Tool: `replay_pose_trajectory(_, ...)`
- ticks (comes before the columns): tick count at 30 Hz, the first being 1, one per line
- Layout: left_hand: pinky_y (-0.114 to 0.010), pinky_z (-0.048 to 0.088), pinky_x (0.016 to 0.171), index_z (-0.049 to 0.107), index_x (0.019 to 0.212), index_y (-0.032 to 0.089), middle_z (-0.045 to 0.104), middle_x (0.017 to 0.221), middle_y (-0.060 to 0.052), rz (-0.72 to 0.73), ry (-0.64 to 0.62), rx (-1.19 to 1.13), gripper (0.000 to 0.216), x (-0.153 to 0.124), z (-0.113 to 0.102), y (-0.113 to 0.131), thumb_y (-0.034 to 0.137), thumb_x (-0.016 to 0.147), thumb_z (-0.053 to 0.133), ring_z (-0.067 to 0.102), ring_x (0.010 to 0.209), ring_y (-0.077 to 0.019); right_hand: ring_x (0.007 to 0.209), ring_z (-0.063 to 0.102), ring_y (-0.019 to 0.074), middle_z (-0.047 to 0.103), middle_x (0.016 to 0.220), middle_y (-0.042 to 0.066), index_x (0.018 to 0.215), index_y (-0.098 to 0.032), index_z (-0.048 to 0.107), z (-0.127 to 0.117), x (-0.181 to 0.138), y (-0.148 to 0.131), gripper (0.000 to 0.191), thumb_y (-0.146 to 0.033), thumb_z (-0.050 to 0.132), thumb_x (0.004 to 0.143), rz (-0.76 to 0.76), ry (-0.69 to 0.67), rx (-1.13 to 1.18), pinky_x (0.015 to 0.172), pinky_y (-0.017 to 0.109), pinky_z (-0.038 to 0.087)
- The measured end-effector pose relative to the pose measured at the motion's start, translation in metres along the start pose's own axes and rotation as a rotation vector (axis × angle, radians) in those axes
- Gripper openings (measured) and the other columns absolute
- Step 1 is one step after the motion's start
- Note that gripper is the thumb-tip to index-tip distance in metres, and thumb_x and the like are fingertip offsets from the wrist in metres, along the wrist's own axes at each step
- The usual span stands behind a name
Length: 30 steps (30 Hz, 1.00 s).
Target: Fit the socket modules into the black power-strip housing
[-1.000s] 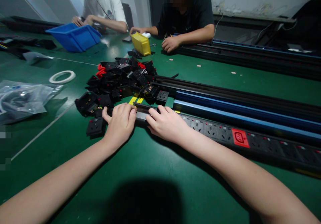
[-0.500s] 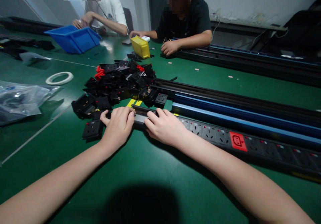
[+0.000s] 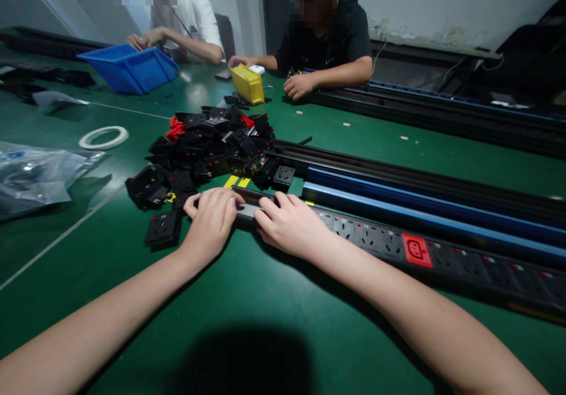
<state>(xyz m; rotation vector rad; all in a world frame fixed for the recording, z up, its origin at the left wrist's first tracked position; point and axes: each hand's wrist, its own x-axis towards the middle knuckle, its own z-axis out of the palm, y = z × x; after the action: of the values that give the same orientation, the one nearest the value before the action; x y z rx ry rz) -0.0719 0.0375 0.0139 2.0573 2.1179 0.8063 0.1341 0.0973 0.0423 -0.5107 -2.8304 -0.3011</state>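
Observation:
A long black power strip (image 3: 375, 239) with numbered sockets and one red socket (image 3: 416, 250) runs from the centre to the right edge. My left hand (image 3: 214, 218) is closed round its near-left end, where the channel lies bare of sockets. Just to the right, my right hand (image 3: 289, 224) grips the same strip, fingers curled over its edge and partly hidden. A loose black socket module (image 3: 163, 229) lies left of my left hand. Beyond my hands is a heap of black socket modules (image 3: 216, 141) with a few red ones.
Behind the strip lie blue metal rails (image 3: 398, 203) and a black rail (image 3: 375, 168). A roll of white tape (image 3: 104, 138) and a plastic bag (image 3: 35, 177) are at left. Across the green table (image 3: 247, 318), two people work near a blue bin (image 3: 130, 68) and a yellow bin (image 3: 247, 82).
The fingers of my left hand have drawn in closer to the strip's end. The strip has shifted very slightly to the left in view, while my right hand keeps its place.

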Motion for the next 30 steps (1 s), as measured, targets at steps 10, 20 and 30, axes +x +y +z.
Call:
replay_pose_trajectory(10,-0.066,0.007,0.121,0.065,0.107,0.023,0.06,0.127,-0.013,-0.012,0.075,0.1,0.04,-0.0076,0.0046,0.0001,0.034,0.101,0.027,0.029,0.149,-0.0344,0.098,0.057,0.0275,0.063,0.11,0.012,0.11,-0.016,0.062,-0.0008,0.0008,0.0001,0.024,-0.029,0.042,0.103,-0.005,-0.017,-0.001,0.075,0.04,0.048)
replay_pose_trajectory(20,-0.066,0.006,0.121,0.066,0.107,0.022,0.057,0.126,-0.015,-0.011,0.073,0.065,0.039,-0.0048,0.0046,0.0001,0.032,0.1,0.029,0.031,0.147,-0.0335,0.098,0.058,0.0278,0.063,0.11,0.012,0.11,-0.016,0.061,-0.0017,0.0006,0.0,0.026,-0.03,0.04,0.104,0.0,-0.023,-0.01,0.075,0.039,0.047)
replay_pose_trajectory(30,-0.061,0.022,0.118,0.064,0.107,0.023,0.059,0.126,-0.012,-0.048,0.139,-0.005,0.032,-0.004,0.0074,-0.0024,0.037,0.099,0.037,0.038,0.139,-0.0335,0.098,0.058,0.0284,0.063,0.106,0.01,0.105,-0.017,0.06,0.0006,0.0006,-0.0003,0.024,-0.029,0.04,0.104,-0.003,-0.003,-0.017,0.075,0.04,0.046)
